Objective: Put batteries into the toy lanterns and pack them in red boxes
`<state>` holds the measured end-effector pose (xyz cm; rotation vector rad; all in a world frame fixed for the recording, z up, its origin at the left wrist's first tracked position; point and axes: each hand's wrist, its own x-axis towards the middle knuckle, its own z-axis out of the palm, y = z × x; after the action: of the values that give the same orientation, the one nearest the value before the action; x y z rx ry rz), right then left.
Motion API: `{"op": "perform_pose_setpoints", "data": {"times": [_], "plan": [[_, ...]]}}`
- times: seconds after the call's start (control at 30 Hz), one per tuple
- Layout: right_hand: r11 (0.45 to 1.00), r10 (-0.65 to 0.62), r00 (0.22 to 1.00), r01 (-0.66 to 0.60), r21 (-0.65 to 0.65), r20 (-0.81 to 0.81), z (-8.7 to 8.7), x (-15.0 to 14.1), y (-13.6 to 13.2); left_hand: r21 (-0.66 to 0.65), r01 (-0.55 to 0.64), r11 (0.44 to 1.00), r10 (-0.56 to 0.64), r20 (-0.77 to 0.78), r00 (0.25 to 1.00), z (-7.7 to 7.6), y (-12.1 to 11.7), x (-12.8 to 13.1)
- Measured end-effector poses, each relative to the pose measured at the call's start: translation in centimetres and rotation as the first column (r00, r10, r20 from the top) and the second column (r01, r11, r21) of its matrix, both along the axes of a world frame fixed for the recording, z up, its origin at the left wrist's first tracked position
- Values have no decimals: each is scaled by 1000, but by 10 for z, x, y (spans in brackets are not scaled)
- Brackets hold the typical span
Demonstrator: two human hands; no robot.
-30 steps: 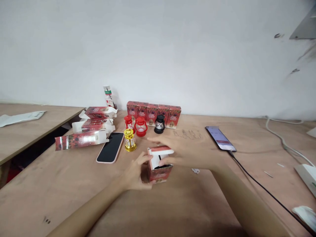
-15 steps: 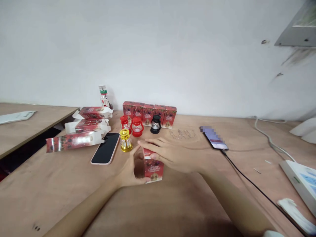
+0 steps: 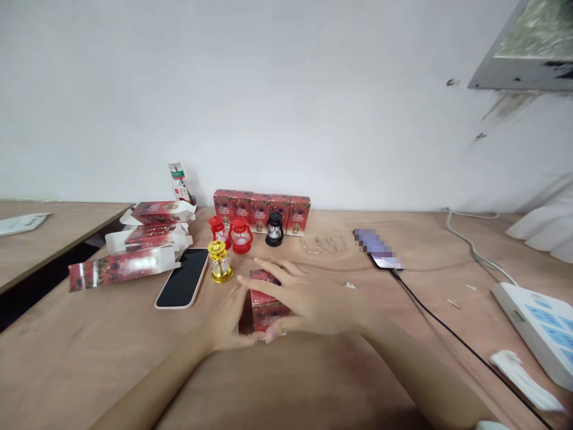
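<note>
Both my hands grip a small red printed box [image 3: 264, 307] standing on the wooden table [image 3: 313, 382]. My left hand [image 3: 226, 322] cups its left side. My right hand [image 3: 304, 298] lies over its top and right side, fingers wrapped round it. Just beyond stand a gold toy lantern [image 3: 219, 263], two red toy lanterns [image 3: 240, 235] and a black toy lantern [image 3: 274, 230]. Behind them a row of several closed red boxes [image 3: 262, 209] lines the wall.
Unfolded red box blanks [image 3: 120, 266] lie piled at the left beside a black phone [image 3: 181, 283]. A second phone [image 3: 378, 251] with a black cable [image 3: 452, 334] lies right of centre. White items [image 3: 535, 322] sit at the right edge; a small bottle [image 3: 179, 182] leans on the wall.
The box's white top flap stood open a second ago; it is now shut under my right hand. The view has swung right, so everything sits further left in the picture.
</note>
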<state>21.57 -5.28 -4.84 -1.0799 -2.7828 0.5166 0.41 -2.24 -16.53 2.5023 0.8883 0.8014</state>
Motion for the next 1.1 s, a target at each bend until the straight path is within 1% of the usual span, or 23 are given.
{"op": "perform_pose_setpoints", "data": {"times": [0.07,0.13,0.2,0.23,0.27,0.3,0.37,0.43,0.47,0.5,0.53,0.6,0.67,0.7,0.77,0.83,0.9,0.97,1.03,1.1], "plan": [[999,-49,999,49,1,23,0,0,-2,33,21,999,-16,-130,991,5,1,0],[996,-94,995,93,14,41,5,4,-2,35,54,998,-42,-279,959,8,2,2],[988,-146,989,144,62,25,15,15,-2,40,82,996,-60,-391,918,8,1,4],[979,-184,983,184,93,-3,21,24,-2,43,94,995,-67,-428,902,8,1,4],[961,-247,968,249,119,-33,27,33,-1,43,102,994,-71,-454,888,6,0,5],[933,-323,944,330,143,-70,33,44,0,40,106,994,-75,-474,877,5,-1,5],[856,-463,873,486,179,-154,42,68,6,20,107,994,-83,-499,863,4,-2,5],[733,-578,779,626,267,-241,43,91,23,-8,101,995,-91,-517,851,6,-3,6],[673,-623,736,677,300,-264,41,101,35,-24,96,995,-94,-527,845,7,-4,6],[624,-662,700,713,320,-270,38,110,50,-39,90,995,-97,-536,839,8,-4,7],[588,-694,668,741,326,-267,33,117,66,-50,87,995,-100,-542,835,9,-5,7],[537,-746,607,791,292,-273,22,127,102,-55,91,994,-107,-533,840,10,-6,7],[535,-758,598,798,276,-261,11,129,134,-45,93,995,-103,-507,856,9,-9,7],[546,-757,604,794,267,-249,6,128,148,-40,85,996,-94,-498,862,8,-11,6],[585,-746,629,776,236,-218,-1,124,170,-37,66,997,-76,-493,867,6,-17,3],[632,-725,661,750,194,-193,-6,119,184,-35,64,997,-73,-498,864,4,-22,1],[667,-704,685,728,157,-188,-8,117,192,-40,74,996,-84,-509,857,3,-25,0],[683,-690,695,717,138,-202,-7,120,195,-53,73,996,-90,-528,845,4,-25,-1],[679,-688,690,722,136,-228,-3,124,191,-63,71,996,-93,-534,840,6,-25,-1],[655,-693,671,739,159,-262,3,120,180,-72,74,995,-101,-528,843,8,-24,-1]]}}
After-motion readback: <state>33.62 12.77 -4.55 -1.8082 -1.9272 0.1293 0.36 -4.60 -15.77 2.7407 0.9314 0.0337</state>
